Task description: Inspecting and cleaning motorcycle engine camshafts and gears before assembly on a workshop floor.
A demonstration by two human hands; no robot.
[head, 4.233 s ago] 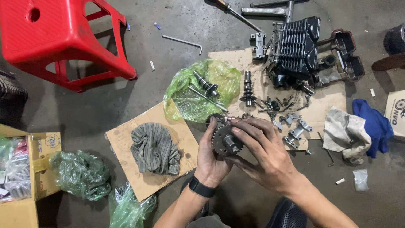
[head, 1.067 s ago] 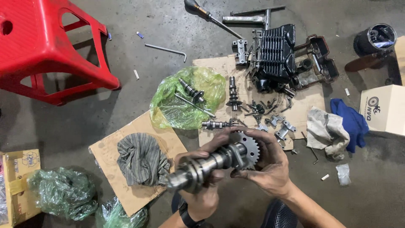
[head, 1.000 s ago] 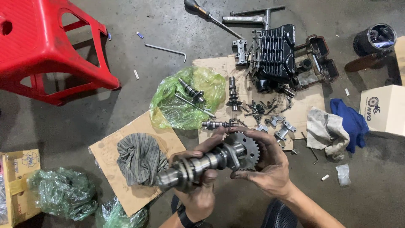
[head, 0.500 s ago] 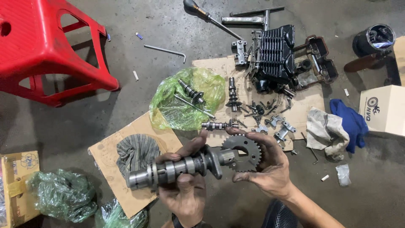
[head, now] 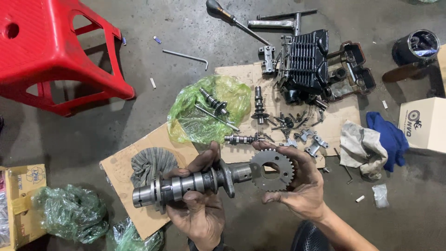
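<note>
Low over the concrete floor (head: pixel 139 121), both hands work at the near edge of the view. Left hand (head: pixel 197 211) palm up, fingers (head: pixel 204 160) curled around a steel camshaft (head: pixel 186 186), which lies roughly level, its free end pointing left, its flanged end pointing right. Right hand (head: pixel 302 188) holds a toothed sprocket (head: pixel 272 170) upright by its rim, thumb below, fingertips over the top edge; fingers closed on it, not spread. Sprocket sits at the shaft's right end, touching or just shy of it; cannot tell which. Hands dark with grease. Under and behind the left hand: a flat cardboard sheet (head: pixel 139 160) with a grey ribbed rag (head: pixel 151 162) on it. Beyond the shaft, a green plastic bag (head: pixel 195 123) spread open with two slim geared shafts lying on it. Second cardboard piece (head: pixel 241 74) further back carries a small camshaft, loose rocker arms and bolts (head: pixel 297 128), and a black finned cylinder head (head: pixel 302 62). Right of those, a grey cloth (head: pixel 357 144) overlapping a blue cloth (head: pixel 390 137), then a pale carton (head: pixel 425 123). Upper left: a red plastic stool (head: pixel 51 51). An L-shaped hex key (head: pixel 186 56) lies on the floor between stool and bag. Lower left: crumpled green bags (head: pixel 69 211) beside a yellow box (head: pixel 21 200).
</note>
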